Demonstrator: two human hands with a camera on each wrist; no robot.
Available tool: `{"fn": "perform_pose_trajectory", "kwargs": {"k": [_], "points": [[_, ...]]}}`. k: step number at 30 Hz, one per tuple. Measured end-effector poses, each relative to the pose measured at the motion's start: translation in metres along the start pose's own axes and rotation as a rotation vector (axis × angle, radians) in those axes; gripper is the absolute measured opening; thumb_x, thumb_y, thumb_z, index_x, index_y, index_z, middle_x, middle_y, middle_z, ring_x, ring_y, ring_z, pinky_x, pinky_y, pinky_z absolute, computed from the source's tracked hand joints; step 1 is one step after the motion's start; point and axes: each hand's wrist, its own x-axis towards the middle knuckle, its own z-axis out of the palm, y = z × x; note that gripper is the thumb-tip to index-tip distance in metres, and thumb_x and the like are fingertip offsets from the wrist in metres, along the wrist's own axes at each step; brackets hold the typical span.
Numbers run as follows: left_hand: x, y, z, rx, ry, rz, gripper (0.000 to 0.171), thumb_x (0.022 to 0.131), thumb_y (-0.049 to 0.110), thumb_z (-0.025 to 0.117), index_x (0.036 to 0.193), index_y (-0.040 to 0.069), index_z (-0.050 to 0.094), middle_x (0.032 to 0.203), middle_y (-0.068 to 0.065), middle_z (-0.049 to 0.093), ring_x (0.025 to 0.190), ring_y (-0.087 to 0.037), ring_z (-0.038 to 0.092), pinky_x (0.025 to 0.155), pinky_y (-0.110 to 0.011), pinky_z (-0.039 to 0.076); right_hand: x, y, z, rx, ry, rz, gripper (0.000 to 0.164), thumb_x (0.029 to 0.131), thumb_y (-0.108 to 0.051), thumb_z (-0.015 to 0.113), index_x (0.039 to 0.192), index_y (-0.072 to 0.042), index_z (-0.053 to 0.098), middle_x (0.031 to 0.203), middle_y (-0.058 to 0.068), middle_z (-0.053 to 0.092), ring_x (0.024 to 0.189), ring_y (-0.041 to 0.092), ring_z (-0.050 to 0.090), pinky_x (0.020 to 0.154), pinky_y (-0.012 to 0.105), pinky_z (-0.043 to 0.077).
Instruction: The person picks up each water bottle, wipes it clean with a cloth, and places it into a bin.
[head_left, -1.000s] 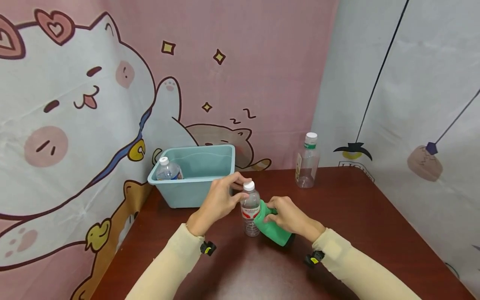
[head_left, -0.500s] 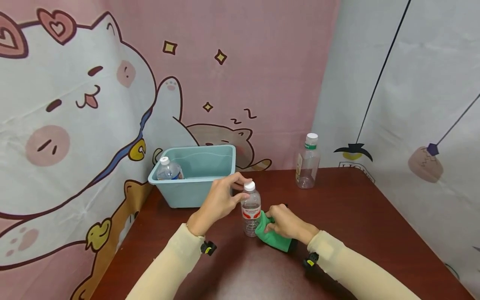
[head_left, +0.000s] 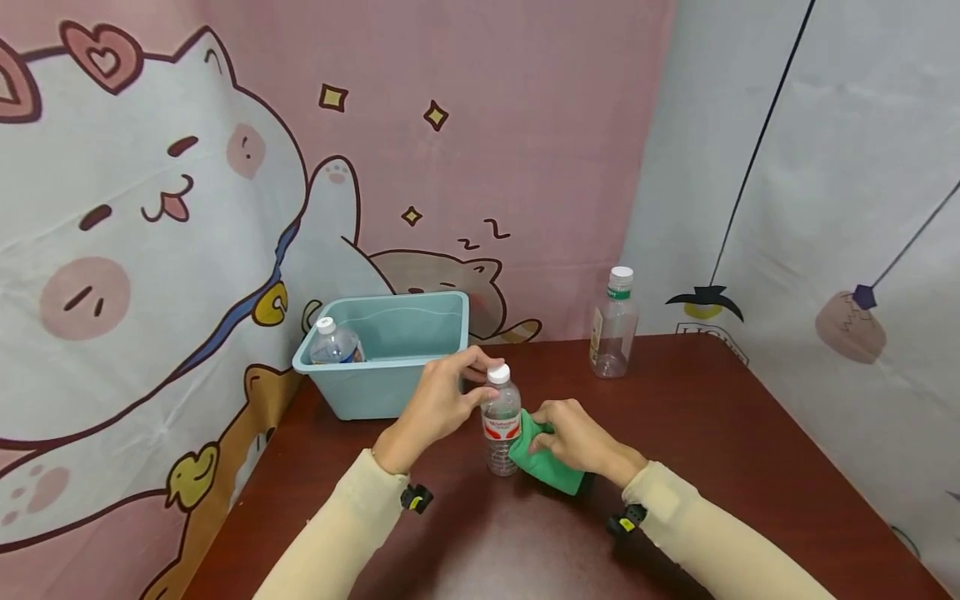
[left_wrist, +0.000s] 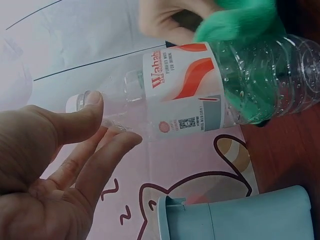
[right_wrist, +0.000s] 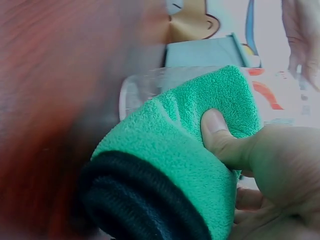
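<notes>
A clear plastic bottle with a white cap and a red-and-white label stands upright on the table. My left hand pinches it near the neck, thumb on one side and fingers on the other, as the left wrist view also shows. In my right hand a green cloth with a black edge is gripped, thumb on top. The cloth lies against the bottle's lower right side. In the right wrist view the folded cloth covers much of the bottle.
Behind my left hand stands a light blue bin, with a capped clear bottle inside at its left end. Another clear bottle, white-capped with a green neck band, stands at the back right of the dark red table.
My right hand has moved the cloth down along the bottle's side and then slightly back up. The left hand has kept its hold at the neck, and the bottle stays in place.
</notes>
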Motion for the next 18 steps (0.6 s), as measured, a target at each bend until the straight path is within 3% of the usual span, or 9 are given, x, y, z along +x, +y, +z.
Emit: {"fn": "perform_pose_trajectory", "kwargs": {"k": [12, 18], "points": [[0.001, -0.001, -0.004, 0.001, 0.004, 0.002, 0.037, 0.095, 0.006, 0.096, 0.127, 0.011, 0.079, 0.136, -0.006, 0.087, 0.110, -0.025, 0.088, 0.098, -0.045, 0.073, 0.016, -0.033, -0.039, -0.007, 0.103, 0.024, 0.036, 0.098, -0.006, 0.093, 0.133, 0.000, 0.086, 0.115, 0.005, 0.085, 0.101, 0.015, 0.078, 0.084, 0.029, 0.065], [-0.001, -0.003, -0.004, 0.009, -0.007, 0.014, 0.037, 0.096, 0.006, 0.095, 0.129, 0.011, 0.080, 0.135, -0.006, 0.086, 0.110, -0.025, 0.087, 0.096, -0.042, 0.073, 0.023, -0.049, -0.051, 0.029, 0.156, 0.031, 0.040, 0.101, -0.010, 0.092, 0.139, -0.001, 0.084, 0.113, 0.004, 0.081, 0.096, 0.012, 0.072, 0.080, 0.027, 0.061]]}}
